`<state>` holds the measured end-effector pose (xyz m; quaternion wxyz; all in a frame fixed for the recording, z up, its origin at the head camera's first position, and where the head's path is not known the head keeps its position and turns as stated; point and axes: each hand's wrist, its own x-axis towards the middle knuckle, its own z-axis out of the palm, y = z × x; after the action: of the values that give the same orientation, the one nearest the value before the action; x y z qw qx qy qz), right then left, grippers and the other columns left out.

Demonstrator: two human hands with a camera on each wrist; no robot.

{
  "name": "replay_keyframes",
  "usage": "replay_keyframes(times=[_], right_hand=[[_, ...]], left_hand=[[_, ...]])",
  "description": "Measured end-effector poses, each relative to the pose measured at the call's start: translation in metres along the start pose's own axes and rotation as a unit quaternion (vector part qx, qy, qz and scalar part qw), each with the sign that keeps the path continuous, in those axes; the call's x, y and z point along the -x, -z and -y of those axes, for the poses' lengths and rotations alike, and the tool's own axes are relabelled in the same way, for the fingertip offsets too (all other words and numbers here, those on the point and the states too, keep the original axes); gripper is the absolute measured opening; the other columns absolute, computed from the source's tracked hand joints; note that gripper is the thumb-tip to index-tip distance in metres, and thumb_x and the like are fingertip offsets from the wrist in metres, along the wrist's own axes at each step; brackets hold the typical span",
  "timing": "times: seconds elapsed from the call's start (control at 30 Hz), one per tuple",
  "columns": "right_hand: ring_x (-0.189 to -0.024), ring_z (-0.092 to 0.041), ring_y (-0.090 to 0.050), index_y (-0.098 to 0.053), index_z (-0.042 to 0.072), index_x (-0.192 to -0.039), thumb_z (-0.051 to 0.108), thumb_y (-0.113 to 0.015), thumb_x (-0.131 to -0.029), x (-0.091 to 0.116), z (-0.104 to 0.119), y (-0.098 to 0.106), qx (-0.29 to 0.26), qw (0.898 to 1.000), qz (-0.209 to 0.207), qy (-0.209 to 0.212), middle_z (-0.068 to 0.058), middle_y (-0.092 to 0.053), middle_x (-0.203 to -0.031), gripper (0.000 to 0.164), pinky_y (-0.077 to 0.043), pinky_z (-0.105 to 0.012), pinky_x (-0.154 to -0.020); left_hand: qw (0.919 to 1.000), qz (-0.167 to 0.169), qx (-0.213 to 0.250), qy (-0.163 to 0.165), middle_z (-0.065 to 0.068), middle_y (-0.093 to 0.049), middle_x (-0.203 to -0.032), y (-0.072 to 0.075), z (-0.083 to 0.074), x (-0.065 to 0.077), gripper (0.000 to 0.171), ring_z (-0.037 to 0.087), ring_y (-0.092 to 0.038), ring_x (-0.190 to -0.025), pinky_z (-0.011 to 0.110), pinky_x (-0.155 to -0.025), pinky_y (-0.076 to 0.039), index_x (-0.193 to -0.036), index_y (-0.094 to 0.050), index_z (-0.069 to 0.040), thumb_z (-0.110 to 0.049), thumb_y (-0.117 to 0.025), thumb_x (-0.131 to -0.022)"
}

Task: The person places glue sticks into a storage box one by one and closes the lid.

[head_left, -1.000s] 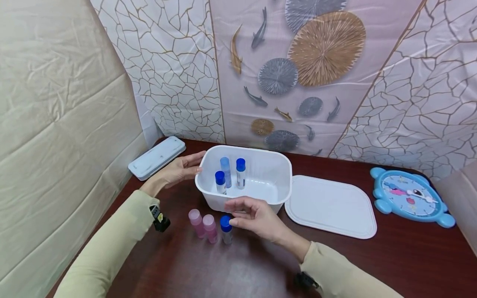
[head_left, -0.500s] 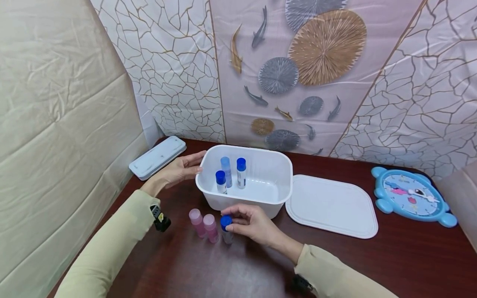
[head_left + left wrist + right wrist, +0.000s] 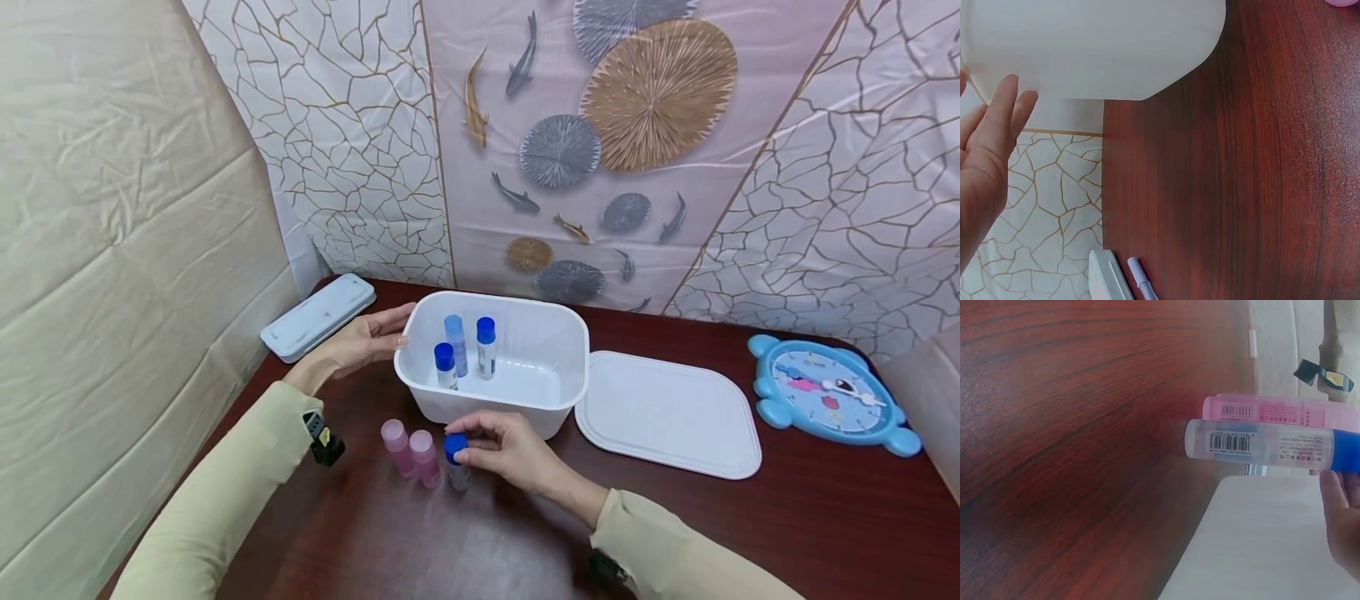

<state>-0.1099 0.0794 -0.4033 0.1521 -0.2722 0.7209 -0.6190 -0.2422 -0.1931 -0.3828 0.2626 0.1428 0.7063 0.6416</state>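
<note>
By its blue cap, my right hand (image 3: pixel 517 454) pinches a clear glue stick (image 3: pixel 459 475) standing upright on the table. Its printed barcode label faces the right wrist view, where the clear glue stick (image 3: pixel 1260 444) overlaps a pink one. Two pink glue sticks (image 3: pixel 425 458) stand just left of it. My left hand (image 3: pixel 356 343) rests against the left end of a white plastic tub (image 3: pixel 491 402), fingers fairly straight. Inside the tub stand two dark-blue-capped glue sticks (image 3: pixel 486 346) and one light blue glue stick (image 3: pixel 454 333).
A white lid (image 3: pixel 671 414) lies flat right of the tub. Farther right is a blue animal-shaped clock (image 3: pixel 828 396). A pale blue case (image 3: pixel 318 318) lies at the back left, and the left wrist view shows a lilac pen-like stick (image 3: pixel 1141 278) beside it. Patterned cloth hangs behind.
My right hand has moved down and slightly left onto the glue stick's blue cap and now pinches it. The left hand stays at the tub.
</note>
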Motion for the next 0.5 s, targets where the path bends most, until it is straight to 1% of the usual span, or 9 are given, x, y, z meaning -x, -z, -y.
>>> replay_keyframes(times=[0.17,0.23,0.33,0.43,0.5], right_hand=[[-0.093,-0.016,-0.065,-0.063,-0.006,-0.111,0.005,-0.069,-0.084,0.003,0.009,0.004,0.014,1.0,-0.006,0.007,-0.021,-0.066,-0.103,0.03,-0.055,-0.023,-0.082],[-0.092,-0.014,-0.063,-0.063,-0.005,-0.111,0.006,-0.069,-0.084,0.005,0.018,0.008,0.013,1.0,-0.008,0.005,-0.02,-0.067,-0.102,0.03,-0.055,-0.023,-0.081],[-0.092,-0.013,-0.064,-0.063,-0.005,-0.111,0.006,-0.068,-0.085,0.008,0.038,0.018,0.0,1.0,-0.02,0.0,-0.02,-0.067,-0.101,0.029,-0.055,-0.023,-0.079],[-0.09,-0.011,-0.065,-0.063,-0.005,-0.112,0.003,-0.068,-0.085,0.009,0.063,0.032,-0.019,0.998,-0.055,-0.003,-0.015,-0.068,-0.101,0.029,-0.056,-0.023,-0.078],[-0.089,-0.009,-0.065,-0.063,-0.006,-0.112,0.001,-0.067,-0.084,0.008,0.078,0.042,-0.024,0.996,-0.088,0.009,-0.01,-0.069,-0.1,0.029,-0.055,-0.023,-0.078]], left_hand=[[1.0,-0.002,0.0,-0.001,0.011,-0.029,-0.153,0.0,0.001,-0.001,0.065,0.03,-0.033,-0.138,0.039,-0.099,-0.044,-0.15,-0.025,-0.012,-0.005,-0.056,-0.093],[1.0,-0.005,-0.002,0.0,0.011,-0.029,-0.153,0.0,0.001,-0.001,0.065,0.03,-0.033,-0.137,0.039,-0.099,-0.044,-0.15,-0.025,-0.012,-0.006,-0.057,-0.093],[1.0,-0.008,-0.005,0.001,0.011,-0.029,-0.153,0.0,0.001,-0.001,0.066,0.031,-0.033,-0.137,0.039,-0.099,-0.045,-0.15,-0.025,-0.012,-0.006,-0.057,-0.093],[0.9999,-0.009,-0.005,0.003,0.011,-0.029,-0.153,0.0,0.001,-0.001,0.066,0.03,-0.033,-0.137,0.038,-0.099,-0.044,-0.15,-0.025,-0.012,-0.007,-0.058,-0.093],[1.0,-0.009,-0.003,0.003,0.011,-0.029,-0.153,0.001,0.001,-0.001,0.067,0.03,-0.033,-0.137,0.039,-0.099,-0.044,-0.15,-0.025,-0.012,-0.007,-0.058,-0.092]])
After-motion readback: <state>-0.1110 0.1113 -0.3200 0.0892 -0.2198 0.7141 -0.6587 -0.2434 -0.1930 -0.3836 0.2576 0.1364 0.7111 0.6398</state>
